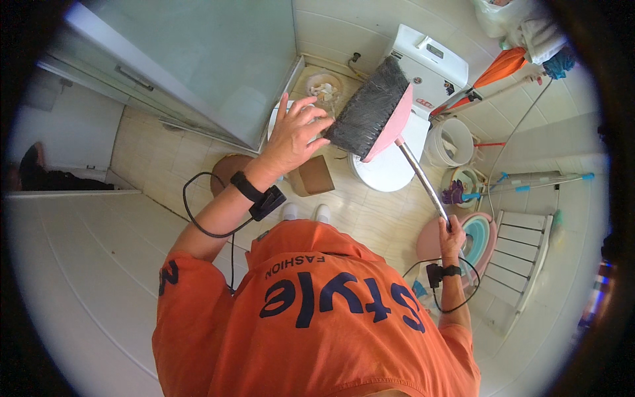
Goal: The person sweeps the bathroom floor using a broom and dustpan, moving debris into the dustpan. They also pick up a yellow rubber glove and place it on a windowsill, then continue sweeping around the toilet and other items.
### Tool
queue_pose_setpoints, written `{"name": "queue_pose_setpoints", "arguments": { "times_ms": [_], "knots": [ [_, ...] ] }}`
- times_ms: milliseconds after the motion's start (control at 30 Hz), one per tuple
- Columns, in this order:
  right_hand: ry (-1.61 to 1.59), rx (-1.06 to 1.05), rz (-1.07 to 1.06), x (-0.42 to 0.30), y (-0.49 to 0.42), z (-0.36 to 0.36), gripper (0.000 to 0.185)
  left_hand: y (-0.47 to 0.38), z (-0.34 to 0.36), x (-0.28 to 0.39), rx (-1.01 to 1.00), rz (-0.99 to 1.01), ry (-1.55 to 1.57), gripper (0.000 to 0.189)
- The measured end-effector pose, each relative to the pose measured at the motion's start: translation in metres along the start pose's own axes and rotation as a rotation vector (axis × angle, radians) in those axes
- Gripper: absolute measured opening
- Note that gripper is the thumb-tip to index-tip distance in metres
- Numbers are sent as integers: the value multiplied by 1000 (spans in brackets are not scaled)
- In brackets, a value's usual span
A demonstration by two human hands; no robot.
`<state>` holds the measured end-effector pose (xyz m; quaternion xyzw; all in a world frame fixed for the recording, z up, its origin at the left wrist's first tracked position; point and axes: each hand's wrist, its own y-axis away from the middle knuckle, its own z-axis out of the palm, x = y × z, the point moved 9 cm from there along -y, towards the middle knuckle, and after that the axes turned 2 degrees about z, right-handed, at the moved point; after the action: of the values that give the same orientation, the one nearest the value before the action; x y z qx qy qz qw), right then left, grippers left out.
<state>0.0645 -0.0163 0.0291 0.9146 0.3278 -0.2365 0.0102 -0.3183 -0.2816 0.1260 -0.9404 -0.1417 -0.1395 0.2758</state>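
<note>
A broom with black bristles [369,106], a pink head [394,124] and a metal handle [421,178] is raised in front of me, its head above the white toilet lid [387,171]. My right hand [451,235] grips the handle low down, near its lower end. At the left edge of the bristles is my left hand [296,130], fingers spread, with the fingertips close to the bristle tips. Whether they touch the bristles, or pinch a thin strand, is too fine to see. Each wrist wears a black strap with a small cabled device.
Behind the broom stands the toilet tank [429,57]. A waste basket [325,85] with paper and a cardboard box [312,176] are on the floor. On the right are a white bucket [449,144], purple gloves [452,192], a turquoise basin [477,233] and a rack [518,263]. A glass shower panel [213,54] rises left.
</note>
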Motion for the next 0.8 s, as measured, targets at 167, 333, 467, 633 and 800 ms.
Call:
{"name": "queue_pose_setpoints", "arguments": {
  "times_ms": [167,333,467,633,800],
  "knots": [
    [-3,20,-50,-8,3,-2,34,-5,10,8,-107,83,-99,27],
    [-54,14,-21,-7,4,-1,36,-4,21,5,-175,131,-184,17],
    [-25,-9,-48,-7,4,1,33,-8,16,-5,-157,135,-114,12],
    [38,-61,-78,-3,5,10,29,-2,14,-25,-118,16,-42,11],
    [67,-86,-41,17,11,15,29,7,17,-64,-72,-59,-97,6]
  ]
}}
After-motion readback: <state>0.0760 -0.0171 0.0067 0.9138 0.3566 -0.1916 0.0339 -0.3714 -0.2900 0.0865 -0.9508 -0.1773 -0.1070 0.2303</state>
